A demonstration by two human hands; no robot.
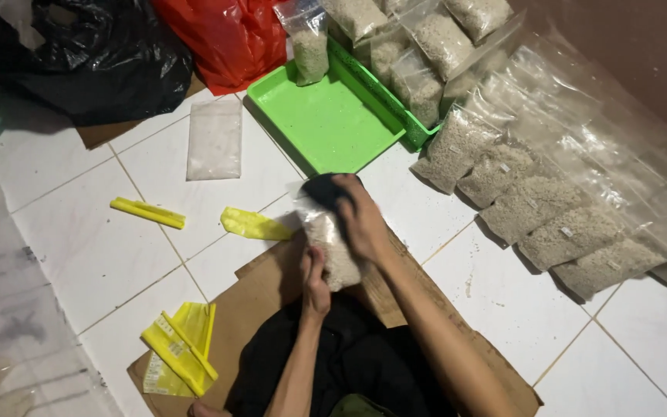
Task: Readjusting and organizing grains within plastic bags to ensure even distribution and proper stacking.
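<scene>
On the white tile floor (79, 239) lie yellow label strips (148, 212), left of the cardboard (256, 301) where the left hand (316, 282) grips the small clear bag of pale grains (333, 247) from below. The right hand (360, 220) clasps its upper part; keeping the bag upright with a firm hold should stop spills. Beyond sits a green tray (326, 123), and filled bags (534, 208) line the right.

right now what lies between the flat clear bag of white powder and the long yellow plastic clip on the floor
Only bare white floor tile lies between the powder bag and the yellow clip in the head view.

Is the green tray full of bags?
No, the green tray holds only one small bag at its far edge; the rest is bare.
</scene>
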